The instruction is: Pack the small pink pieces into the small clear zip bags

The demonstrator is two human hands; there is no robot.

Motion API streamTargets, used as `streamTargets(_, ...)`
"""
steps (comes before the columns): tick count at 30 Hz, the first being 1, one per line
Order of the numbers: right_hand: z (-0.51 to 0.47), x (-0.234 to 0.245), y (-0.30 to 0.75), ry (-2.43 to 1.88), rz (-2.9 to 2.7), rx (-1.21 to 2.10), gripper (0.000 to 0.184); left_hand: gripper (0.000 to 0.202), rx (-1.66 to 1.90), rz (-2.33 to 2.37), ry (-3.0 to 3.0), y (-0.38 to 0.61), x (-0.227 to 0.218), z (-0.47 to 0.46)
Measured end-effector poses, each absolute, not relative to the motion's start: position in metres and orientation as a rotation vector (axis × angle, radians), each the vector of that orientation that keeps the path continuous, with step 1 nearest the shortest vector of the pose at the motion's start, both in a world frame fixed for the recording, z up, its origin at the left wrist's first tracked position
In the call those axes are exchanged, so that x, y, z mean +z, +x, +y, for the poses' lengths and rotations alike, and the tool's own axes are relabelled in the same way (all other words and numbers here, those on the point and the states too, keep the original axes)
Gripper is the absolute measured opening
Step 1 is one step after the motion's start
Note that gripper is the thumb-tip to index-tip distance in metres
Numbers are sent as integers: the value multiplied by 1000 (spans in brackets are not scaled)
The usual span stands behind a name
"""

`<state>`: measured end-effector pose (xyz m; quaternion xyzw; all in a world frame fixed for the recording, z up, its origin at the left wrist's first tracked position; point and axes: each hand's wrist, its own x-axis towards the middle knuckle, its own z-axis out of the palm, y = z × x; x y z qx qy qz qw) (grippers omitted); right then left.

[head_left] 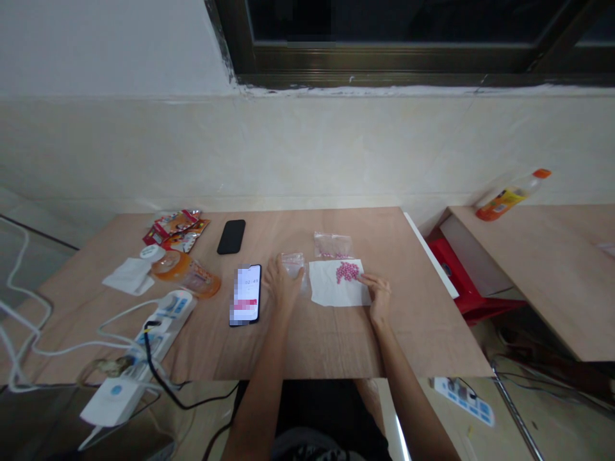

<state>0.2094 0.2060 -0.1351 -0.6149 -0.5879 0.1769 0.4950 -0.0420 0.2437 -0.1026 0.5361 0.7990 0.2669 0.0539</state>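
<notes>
The pink beads [346, 272] lie heaped on white paper [329, 293] on the table [331, 349], just left of the right hand's fingertips; the right hand [379, 296] is nearer, its fingers extended to the heap's edge, whether pinching one I cannot tell; the left hand [282, 282] has thumb and fingers spread, touching a clear bag [293, 259] left of the paper.
</notes>
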Motion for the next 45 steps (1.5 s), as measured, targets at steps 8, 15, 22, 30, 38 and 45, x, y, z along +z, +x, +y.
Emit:
streamTargets(8, 208, -139, 208, -1455, -1405, 499, 53, 68, 812, 2445, 1625, -44, -98, 241)
streamTargets(15, 209, -142, 212, -1423, -1385, 477, 46, 69, 951, 2098, 1839, -29, -90, 228)
streamTargets(22, 201, -125, 200, -1543, -1517, 395, 34, 77, 1006, 1584, 1990, 5, -116, 224)
streamTargets(30, 204, -111, 163, -1673, -1809, 313, 26, 71, 1107, 1403, 1923, 10, -136, 227)
streamTargets(38, 214, -113, 153, -1773, -1838, 268, 20, 74, 1186, 1387, 1849, 9, -143, 227)
streamTargets(45, 211, -110, 150, -1742, -1815, 257, 19, 73, 1184, 1388, 1890, 9, -141, 227)
